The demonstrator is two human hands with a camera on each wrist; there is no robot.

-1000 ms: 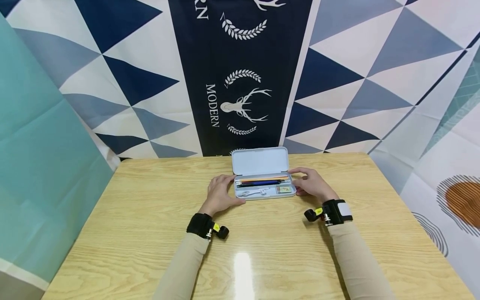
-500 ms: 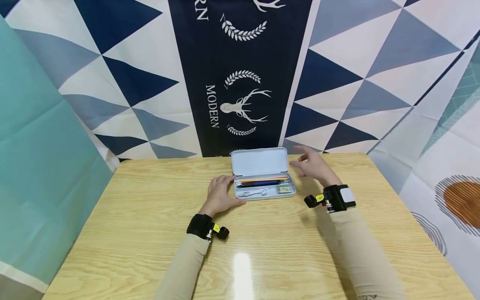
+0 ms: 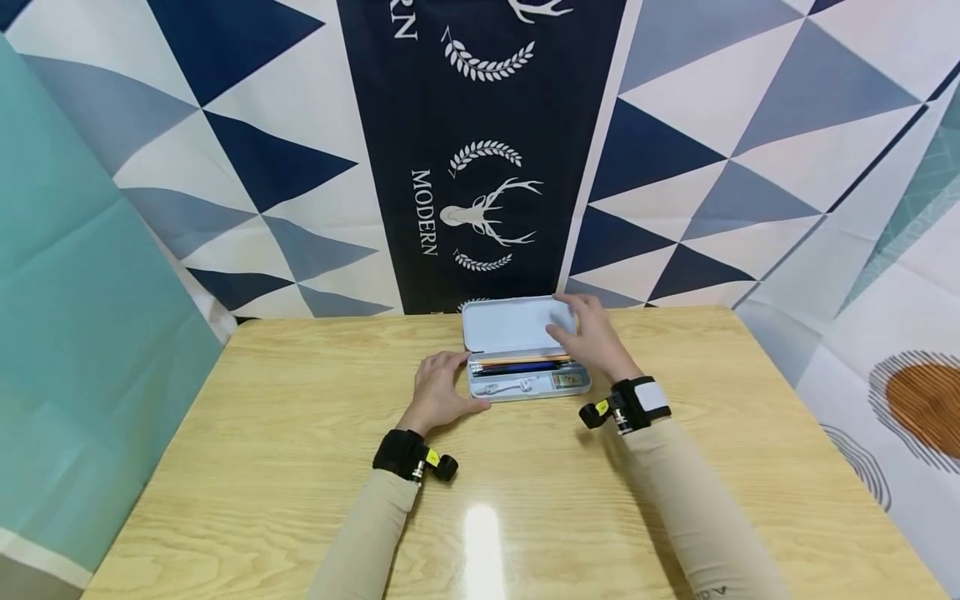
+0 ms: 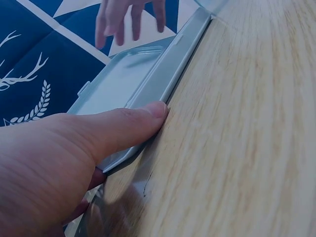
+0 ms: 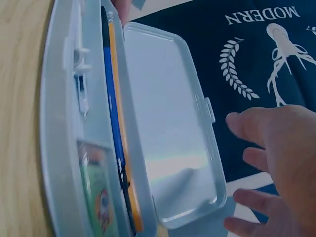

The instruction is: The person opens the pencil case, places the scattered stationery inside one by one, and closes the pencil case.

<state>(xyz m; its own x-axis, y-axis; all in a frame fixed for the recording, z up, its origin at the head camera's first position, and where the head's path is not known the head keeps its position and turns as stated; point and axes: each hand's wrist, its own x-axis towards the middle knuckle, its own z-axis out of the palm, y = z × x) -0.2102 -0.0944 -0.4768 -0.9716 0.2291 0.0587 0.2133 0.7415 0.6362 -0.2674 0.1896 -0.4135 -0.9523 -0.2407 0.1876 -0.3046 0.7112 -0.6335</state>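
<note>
A pale blue pencil case (image 3: 528, 397) stands on the table with its lid (image 3: 506, 325) raised at the back. My left hand (image 3: 438, 392) holds its left end, the thumb along the front wall and the fingers at the back corner. Inside lie an orange pencil (image 5: 120, 123), a blue pen (image 5: 113, 94), a white compass-like tool (image 5: 79, 61) and a small green patterned block (image 5: 98, 197). My right hand (image 3: 596, 337) hovers at the lid's right side, fingers spread. In the right wrist view its fingers are apart from the lid's edge.
The wooden table (image 3: 300, 467) reaches well in front of the case and to both sides. Right behind the lid hangs a patterned cloth (image 3: 480, 125) with triangles and a deer print. A teal cloth (image 3: 90, 292) borders the left side.
My right hand has let go of the case's right end, lifted up and back, then moved left to the lid. The left hand has kept its hold on the case.
</note>
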